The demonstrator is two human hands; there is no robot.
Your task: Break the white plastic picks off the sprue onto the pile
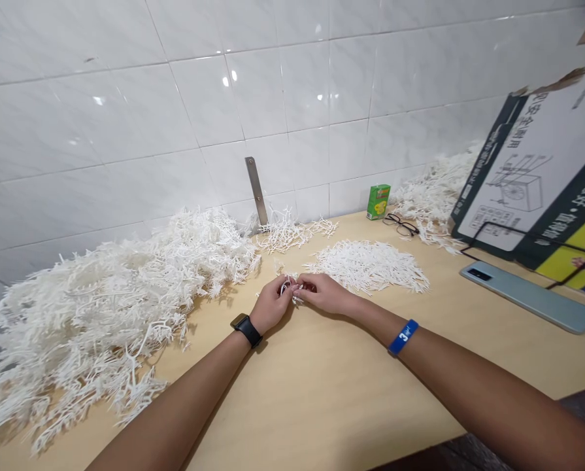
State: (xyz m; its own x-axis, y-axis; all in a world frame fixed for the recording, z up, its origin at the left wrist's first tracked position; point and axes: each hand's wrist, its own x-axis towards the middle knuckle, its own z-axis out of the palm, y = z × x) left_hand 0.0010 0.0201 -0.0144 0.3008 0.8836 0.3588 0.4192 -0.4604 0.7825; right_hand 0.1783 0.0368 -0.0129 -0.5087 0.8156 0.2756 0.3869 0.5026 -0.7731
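My left hand, with a black watch on its wrist, is closed on a white branched plastic piece above the table. Right beside it, my right hand pinches at the same piece, fingertips against the left fingers. Much of the piece is hidden by the fingers. A large heap of tangled white branched plastic pieces spreads to the left. Just beyond my right hand lies a low pile of small loose white plastic bits. A few branched sprigs lie behind the hands.
A metal strip leans against the tiled wall. At the back right are a green box, black glasses and another white heap. A phone lies before a large printed carton on the wooden table.
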